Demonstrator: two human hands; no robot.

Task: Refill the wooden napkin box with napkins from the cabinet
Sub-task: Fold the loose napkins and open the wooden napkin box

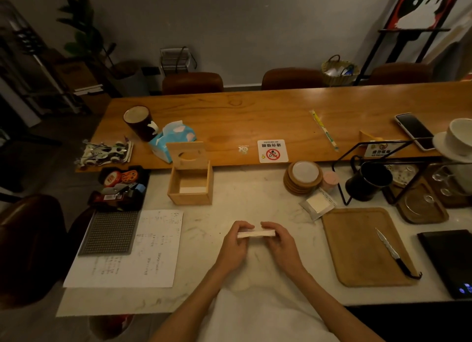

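A thin stack of white napkins (pixel 256 233) is held level above the pale counter, low in the middle of the view. My left hand (pixel 236 244) grips its left end and my right hand (pixel 279 243) grips its right end. The wooden napkin box (pixel 190 186) stands open on the counter farther back and to the left of my hands. Its lid (pixel 186 154), with an oval slot, leans upright behind it. A few white napkins lie at the bottom of the box.
A printed sheet (pixel 138 249) and a dark gridded mat (pixel 111 233) lie left of my hands. A wooden cutting board (pixel 357 249) with a knife (pixel 393 254) sits to the right. Coasters (pixel 302 177), a black mug (pixel 367 182) and a blue tissue pack (pixel 171 140) stand behind.
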